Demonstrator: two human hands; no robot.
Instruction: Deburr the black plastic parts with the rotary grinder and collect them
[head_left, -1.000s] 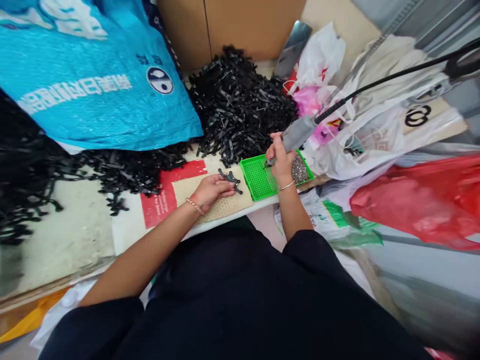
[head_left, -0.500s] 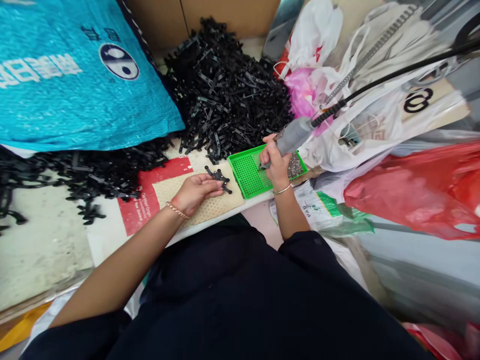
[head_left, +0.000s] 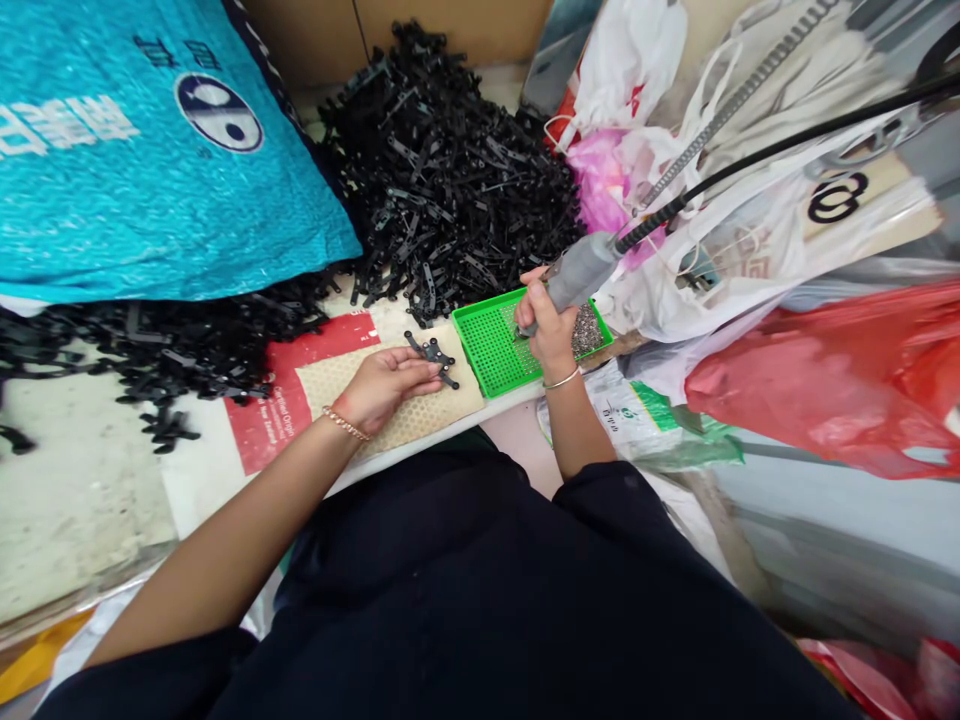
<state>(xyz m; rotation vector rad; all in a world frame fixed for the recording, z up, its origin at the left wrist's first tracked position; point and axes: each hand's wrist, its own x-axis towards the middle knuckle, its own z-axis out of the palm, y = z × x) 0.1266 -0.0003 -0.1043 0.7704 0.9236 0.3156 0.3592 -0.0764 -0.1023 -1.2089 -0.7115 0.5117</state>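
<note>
My left hand rests on a beige perforated mat, its fingers pressed on a small black plastic part. My right hand is wrapped round a grey power screwdriver whose black cable runs off to the upper right. The tool's tip points down into a green mesh tray. A heap of small grey screws lies at the tray's right end, partly behind my hand.
A big heap of black plastic parts lies behind the tray, and more spread left under a blue woven sack. White, pink and red plastic bags crowd the right side. A cardboard box stands at the back.
The view has swung a little, so everything sits further left and lower. My hands keep the same hold on the black part and the screwdriver over the tray.
</note>
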